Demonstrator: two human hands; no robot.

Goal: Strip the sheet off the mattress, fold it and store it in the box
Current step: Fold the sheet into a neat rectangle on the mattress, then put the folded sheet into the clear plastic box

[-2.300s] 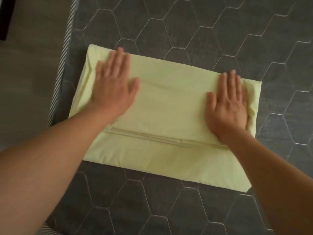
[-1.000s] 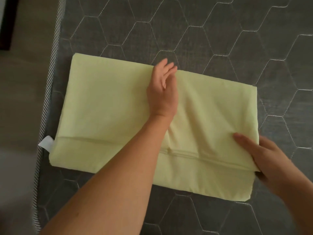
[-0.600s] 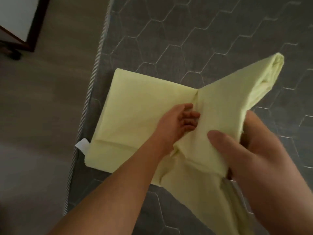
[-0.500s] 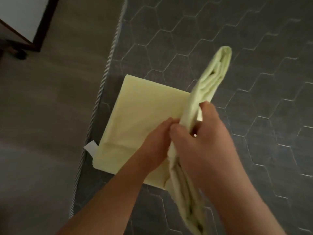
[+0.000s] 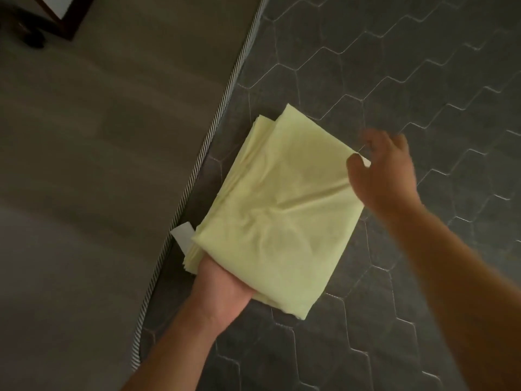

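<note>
1. Sheet position. The pale yellow sheet [image 5: 282, 198] lies flat on the grey quilted mattress [image 5: 394, 66], close to the mattress's left striped piping [image 5: 220, 108]. It forms a compact, roughly square bundle with stacked layers visible along its left side. A white tag [image 5: 183, 235] protrudes at its near-left corner.

2. Change from the earlier frames. Half a second ago the right half of the sheet stood upright in the right hand, above the left half. We now find that half laid over the left half. One second ago the sheet was a long rectangle; it is now about half that width.

3. Left hand [image 5: 222, 286]. It enters the bundle at the near edge. The top layer covers the fingers, so we cannot tell the state of this grip.

4. Right hand [image 5: 380, 170]. It sits at the far-right corner of the sheet, motion-blurred. The thumb meets the corner; we cannot tell whether this grip pinches the fabric.

5. Surroundings. The floor [image 5: 98, 165] lies to the left of the mattress.
</note>
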